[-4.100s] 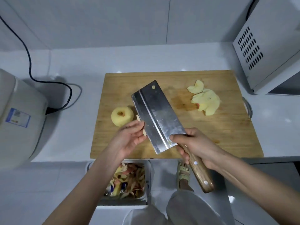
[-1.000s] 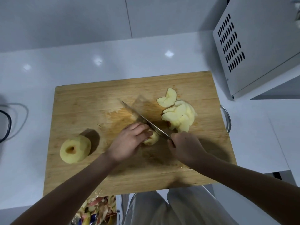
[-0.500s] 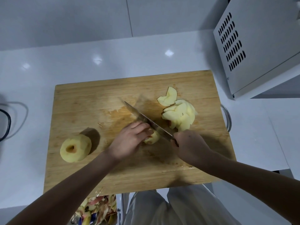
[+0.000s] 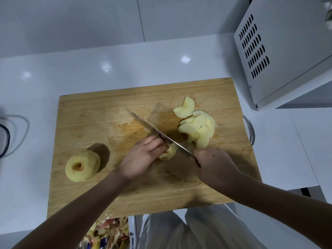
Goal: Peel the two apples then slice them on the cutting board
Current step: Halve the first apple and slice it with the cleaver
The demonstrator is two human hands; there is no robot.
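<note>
Head view: the left hand curls its fingers over an apple piece mid cutting board. The right hand has its fingers wrapped round the knife handle, blade lying diagonally, tip pointing far-left. Slices lie far right; a peeled apple sits left, core hole up.

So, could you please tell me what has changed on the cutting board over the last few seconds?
The right grip has tipped the cleaver from flat above the cutting board to edge-down on the apple piece, which the left grip now holds down. The whole peeled apple and the pile of slices have stayed put.
</note>
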